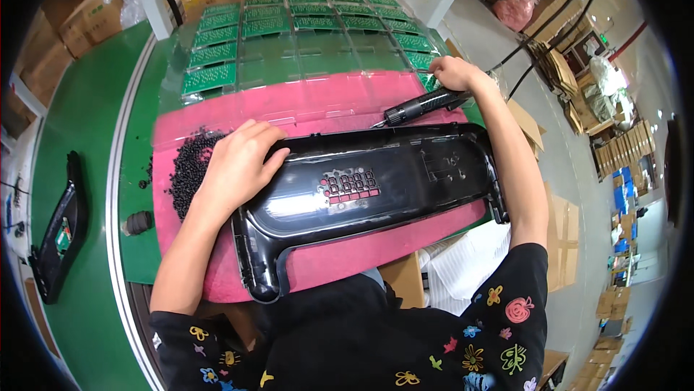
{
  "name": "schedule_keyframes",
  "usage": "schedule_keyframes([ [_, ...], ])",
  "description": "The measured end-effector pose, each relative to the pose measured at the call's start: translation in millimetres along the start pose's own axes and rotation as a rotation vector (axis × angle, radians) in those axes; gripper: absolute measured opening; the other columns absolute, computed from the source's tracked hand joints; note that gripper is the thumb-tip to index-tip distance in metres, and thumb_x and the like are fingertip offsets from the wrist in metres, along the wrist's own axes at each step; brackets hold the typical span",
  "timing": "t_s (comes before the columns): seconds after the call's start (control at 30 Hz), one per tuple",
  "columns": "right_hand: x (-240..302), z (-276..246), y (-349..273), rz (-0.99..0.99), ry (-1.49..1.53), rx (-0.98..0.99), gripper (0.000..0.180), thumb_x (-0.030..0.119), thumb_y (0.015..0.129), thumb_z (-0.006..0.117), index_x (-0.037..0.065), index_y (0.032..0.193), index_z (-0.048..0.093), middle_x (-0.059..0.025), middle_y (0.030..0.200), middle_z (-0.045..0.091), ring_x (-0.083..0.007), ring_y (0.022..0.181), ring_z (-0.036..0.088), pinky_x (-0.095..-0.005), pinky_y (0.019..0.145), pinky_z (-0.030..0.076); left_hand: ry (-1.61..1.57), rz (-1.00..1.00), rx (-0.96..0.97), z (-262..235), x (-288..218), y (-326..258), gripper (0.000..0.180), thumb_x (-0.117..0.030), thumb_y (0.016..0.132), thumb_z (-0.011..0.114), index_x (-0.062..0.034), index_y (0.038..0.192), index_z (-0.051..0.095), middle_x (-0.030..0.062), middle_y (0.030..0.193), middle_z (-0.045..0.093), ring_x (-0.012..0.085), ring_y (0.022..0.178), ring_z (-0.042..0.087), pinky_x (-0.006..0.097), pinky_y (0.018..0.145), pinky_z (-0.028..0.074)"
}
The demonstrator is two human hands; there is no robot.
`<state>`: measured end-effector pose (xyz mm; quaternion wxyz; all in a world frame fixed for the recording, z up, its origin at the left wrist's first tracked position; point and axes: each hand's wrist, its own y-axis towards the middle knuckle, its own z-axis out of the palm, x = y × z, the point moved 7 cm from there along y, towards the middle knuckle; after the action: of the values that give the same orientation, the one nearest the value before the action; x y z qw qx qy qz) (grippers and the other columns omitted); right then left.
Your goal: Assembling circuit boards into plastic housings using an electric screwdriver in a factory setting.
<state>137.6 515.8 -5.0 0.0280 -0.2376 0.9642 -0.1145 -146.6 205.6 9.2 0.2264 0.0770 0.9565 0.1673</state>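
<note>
A long black plastic housing [405, 170] with digit-shaped cutouts lies across the pink mat [361, 255] in front of me. My left hand [244, 160] grips its far left corner, thumb over the inner face and fingers bent at the rim. Beside that hand is a heap of small black screws [189, 167]. My right hand [457, 74] reaches to the far right, its fingers closed at the edge of a green circuit board [428, 82]; the fingertips are partly hidden. A black electric screwdriver [419, 108] lies below its wrist, tip pointing left.
Clear plastic trays [318, 51] with rows of green circuit boards fill the far end of the table. Another black housing [61, 235] stands off to the left with a board in it. A dark bit-like piece [137, 222] sits left of the mat. Cardboard boxes [560, 235] stand right.
</note>
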Motion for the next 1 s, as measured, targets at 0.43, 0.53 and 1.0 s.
schedule_keyframes([
  [0.43, -16.3, -1.4, 4.7, 0.035, 0.048, -0.147, 0.033, 0.009, 0.083, 0.053, 0.001, 0.108, 0.073, -0.0263, 0.108, 0.069, -0.0391, 0.112, 0.063, -0.0427, 0.099, 0.048, 0.115, 0.089, 0.006, 2.1, -10.0, -2.2, 0.017, -0.011, 0.082, 0.071, -0.0021, 0.094, 0.062, 0.0113, 0.092, 0.063, 0.0306, 0.094, 0.060, 0.041, 0.082, 0.052],
  [0.53, -10.7, -11.4, -15.1, 0.037, 0.045, -0.264, 0.025, 0.011, 0.083, 0.059, 0.008, 0.102, 0.075, -0.0184, 0.104, 0.071, -0.0386, 0.107, 0.063, -0.0464, 0.095, 0.050, 0.102, 0.074, 0.033, 2.6, -7.0, -4.8, 0.022, -0.010, 0.082, 0.071, -0.0009, 0.100, 0.063, 0.0113, 0.097, 0.061, 0.0321, 0.096, 0.058, 0.042, 0.083, 0.050],
  [1.0, 202.5, -32.7, -231.2, -0.966, -0.102, -1.205, 0.035, 0.017, 0.065, 0.069, 0.009, 0.099, 0.073, 0.0000, 0.098, 0.064, -0.0168, 0.086, 0.058, -0.0354, 0.081, 0.042, -0.815, -0.305, 0.414, 21.1, -40.4, 11.7, 0.063, -0.022, 0.083, 0.076, 0.0015, 0.137, 0.052, 0.0100, 0.119, 0.064, 0.0158, 0.101, 0.057, 0.028, 0.081, 0.049],
])
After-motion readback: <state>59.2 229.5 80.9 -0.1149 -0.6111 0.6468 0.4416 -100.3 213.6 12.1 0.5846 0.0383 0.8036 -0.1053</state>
